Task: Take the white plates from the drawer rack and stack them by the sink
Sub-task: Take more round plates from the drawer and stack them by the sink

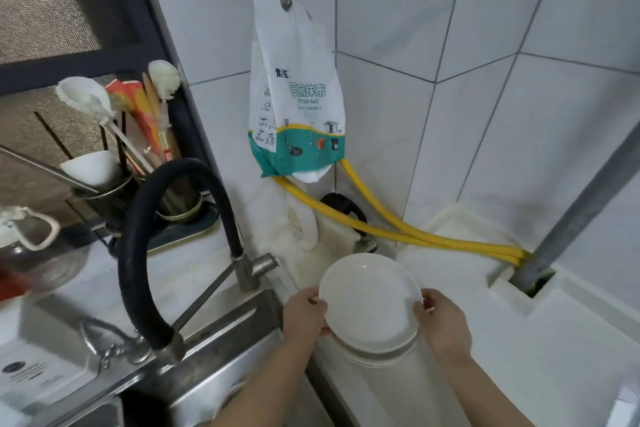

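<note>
From the head camera, you are holding a white plate (370, 302) over the pale countertop (571, 340) just to the right of the steel sink (214, 350). Your left hand (304, 314) grips the plate's left rim, thumb curled over the top edge and the other fingers out of sight beneath. Your right hand (441, 322) takes the opposite rim the same way, thumb on top, fingers tucked below. The plate sits level between both hands, just above a second white plate (377, 355) that is already down on the counter; only the front edge of that one shows, and you cannot tell from here whether the two are touching.

The plate looks like glazed ceramic or hard melamine: stiff, smooth, probably slick, and likely to chip if it knocks the one below. It appears light enough for one hand, but the two-sided rim hold gives you better control of where it lands. Keep your grip at the rim, not the face, and centre it over the lower plate so the foot seats without sliding.

Behind the plate, yellow hoses (398, 230) run along the wall, and the black faucet hose (145, 236) arches over the sink on your left; both stand well apart from your hands.
</note>
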{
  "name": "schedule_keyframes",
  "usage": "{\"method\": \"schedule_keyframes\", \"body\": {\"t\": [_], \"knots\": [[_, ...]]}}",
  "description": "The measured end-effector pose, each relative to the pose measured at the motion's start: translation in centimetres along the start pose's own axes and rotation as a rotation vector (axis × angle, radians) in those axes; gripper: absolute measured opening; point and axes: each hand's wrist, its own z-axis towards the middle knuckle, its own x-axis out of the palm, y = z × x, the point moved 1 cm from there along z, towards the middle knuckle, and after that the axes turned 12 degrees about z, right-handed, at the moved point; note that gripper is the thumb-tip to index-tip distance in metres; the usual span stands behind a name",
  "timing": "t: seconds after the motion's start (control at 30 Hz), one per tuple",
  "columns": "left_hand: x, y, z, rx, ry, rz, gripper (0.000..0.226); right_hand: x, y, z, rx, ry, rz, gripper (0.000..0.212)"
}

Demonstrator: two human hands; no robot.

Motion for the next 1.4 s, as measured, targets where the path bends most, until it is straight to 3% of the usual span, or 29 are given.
{"method": "schedule_keyframes", "body": {"t": [0.73, 1.1, 1.27, 1.4], "knots": [[0.8, 1.9, 0.4, 0.099, -0.032, 0.225, 0.037, 0.5, -1.3, 0.3, 0.028, 0.012, -0.146, 0.020], [-2.9, 5.5, -4.0, 0.235, -0.071, 0.798, 0.039, 0.7, -1.3, -5.1, -0.047, 0.097, -0.238, 0.034], [-5.4, 8.7, -8.1, 0.331, -0.041, 0.915, 0.034, 1.5, -1.7, -11.0, -0.118, 0.086, -0.297, 0.029], [-7.5, 12.7, -11.9, 0.375, -0.004, 1.033, 0.043, 2.7, -2.3, -16.4, -0.179, 0.166, -0.402, 0.040]]}}
